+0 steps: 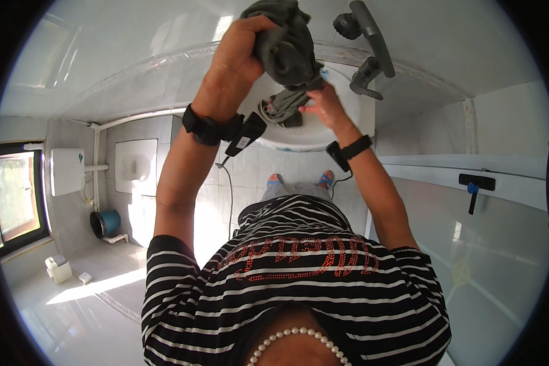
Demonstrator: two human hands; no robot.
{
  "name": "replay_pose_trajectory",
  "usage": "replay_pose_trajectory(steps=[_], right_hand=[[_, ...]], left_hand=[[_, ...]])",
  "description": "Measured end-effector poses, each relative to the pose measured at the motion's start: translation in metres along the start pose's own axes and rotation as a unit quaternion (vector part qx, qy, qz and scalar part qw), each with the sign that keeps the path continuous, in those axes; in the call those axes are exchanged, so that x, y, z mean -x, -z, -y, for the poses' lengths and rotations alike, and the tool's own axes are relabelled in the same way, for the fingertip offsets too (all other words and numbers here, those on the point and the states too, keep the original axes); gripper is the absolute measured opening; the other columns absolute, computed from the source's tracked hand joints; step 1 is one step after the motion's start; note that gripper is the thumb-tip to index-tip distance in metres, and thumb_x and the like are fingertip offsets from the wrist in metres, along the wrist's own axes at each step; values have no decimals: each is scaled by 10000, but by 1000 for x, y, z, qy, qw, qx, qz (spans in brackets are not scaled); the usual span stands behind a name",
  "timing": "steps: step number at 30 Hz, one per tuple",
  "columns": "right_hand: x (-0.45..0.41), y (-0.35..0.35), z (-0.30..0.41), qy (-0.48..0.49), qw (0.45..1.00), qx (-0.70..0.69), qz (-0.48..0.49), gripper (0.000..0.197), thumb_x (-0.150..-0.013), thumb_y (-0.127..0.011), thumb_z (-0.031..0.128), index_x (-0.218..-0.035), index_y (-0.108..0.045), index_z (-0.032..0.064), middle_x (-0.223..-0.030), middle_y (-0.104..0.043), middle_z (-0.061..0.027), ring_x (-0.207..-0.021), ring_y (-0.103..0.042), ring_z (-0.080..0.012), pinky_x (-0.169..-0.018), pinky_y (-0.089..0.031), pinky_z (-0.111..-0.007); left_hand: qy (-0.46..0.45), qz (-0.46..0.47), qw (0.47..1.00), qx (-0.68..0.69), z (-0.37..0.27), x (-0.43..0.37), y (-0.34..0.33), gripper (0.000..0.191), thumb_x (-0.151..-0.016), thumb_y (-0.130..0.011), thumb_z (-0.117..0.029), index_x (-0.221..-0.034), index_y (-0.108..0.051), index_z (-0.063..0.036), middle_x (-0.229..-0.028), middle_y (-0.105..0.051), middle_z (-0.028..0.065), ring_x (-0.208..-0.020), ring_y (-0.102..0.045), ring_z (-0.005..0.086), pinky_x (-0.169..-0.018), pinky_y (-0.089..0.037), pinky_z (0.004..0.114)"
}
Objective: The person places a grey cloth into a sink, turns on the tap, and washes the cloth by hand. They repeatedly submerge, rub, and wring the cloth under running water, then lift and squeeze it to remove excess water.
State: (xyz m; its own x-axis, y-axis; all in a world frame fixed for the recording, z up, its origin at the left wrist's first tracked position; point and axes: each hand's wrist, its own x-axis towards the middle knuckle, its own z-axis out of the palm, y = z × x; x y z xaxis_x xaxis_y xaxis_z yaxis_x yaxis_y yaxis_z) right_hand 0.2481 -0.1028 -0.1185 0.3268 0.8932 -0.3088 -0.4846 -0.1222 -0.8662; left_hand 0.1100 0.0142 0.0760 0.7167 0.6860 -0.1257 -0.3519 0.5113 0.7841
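Observation:
My left hand [244, 50] grips a bunched, dark grey-green cloth [286, 50] and holds it up above a white washbasin [347, 123]. Lower and to the right, my right hand [327, 105] is at the hanging end of this cloth, fingers partly hidden against it. A twisted length of grey-green fabric [286, 107] reaches down into the bowl; whether it is part of the same cloth, I cannot tell. Water glistens on both hands. Each wrist carries a black strap with a small device and a cable.
A grey faucet [370, 50] rises at the basin's right rear. On the right is a glass-panelled door [476, 238] with a black handle plate. To the left are a squat toilet [135, 167], a white cistern [67, 171], a blue bucket [110, 222] and a plastic jug [58, 269].

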Motion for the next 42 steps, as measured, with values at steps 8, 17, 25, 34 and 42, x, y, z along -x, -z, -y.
replay_pose_trajectory(steps=[8, 17, 25, 34, 42], right_hand=[[26, 17, 89, 275, 926, 258, -26, 250, -766, -561, -24, -1004, -627, 19, -842, -644, -9, -715, -535, -98, -663, -435, -223], [35, 51, 27, 363, 721, 584, -82, 369, -676, -567, -46, -991, -686, 104, -877, -620, -91, -825, -615, -313, -692, -500, -385], [41, 41, -21, 78, 617, 765, 168, 272, -840, -584, 234, -1092, -629, 140, -1176, -546, -74, -1140, -494, -323, -851, -366, -610], [-19, 7, -65, -74, 543, 824, 144, 649, -947, -414, 524, -1509, -174, 304, -1593, 15, -22, -1445, 19, -374, -1061, -79, -708], [-37, 20, -74, -76, 543, 828, 118, 735, -894, -437, 621, -1509, -135, 354, -1589, 71, -60, -1443, 22, -384, -1072, -34, -691]], left_hand=[[37, -58, 998, 9, 17, -16, 53, 262, -794, -511, 19, -1043, -569, 73, -977, -637, 159, -837, -642, 243, -754, -557, 342], [-8, -71, 962, -263, 95, -45, 138, 488, -734, -620, -55, -1211, -546, 15, -963, -643, 145, -844, -637, 269, -783, -532, 352], [-83, -21, 663, -743, 143, -27, 166, 715, -704, -606, -54, -1380, -452, -229, -1255, -562, 184, -1010, -603, 404, -840, -505, 438], [-60, 205, 314, -925, 202, -6, 165, 781, -799, -657, -423, -1472, -309, -234, -1557, -190, 81, -1426, -174, 320, -1069, -183, 644], [81, 158, 365, -914, 216, -22, 173, 921, -772, -542, -667, -1515, -182, -260, -1596, -51, 22, -1457, -49, 318, -1019, -58, 738]])
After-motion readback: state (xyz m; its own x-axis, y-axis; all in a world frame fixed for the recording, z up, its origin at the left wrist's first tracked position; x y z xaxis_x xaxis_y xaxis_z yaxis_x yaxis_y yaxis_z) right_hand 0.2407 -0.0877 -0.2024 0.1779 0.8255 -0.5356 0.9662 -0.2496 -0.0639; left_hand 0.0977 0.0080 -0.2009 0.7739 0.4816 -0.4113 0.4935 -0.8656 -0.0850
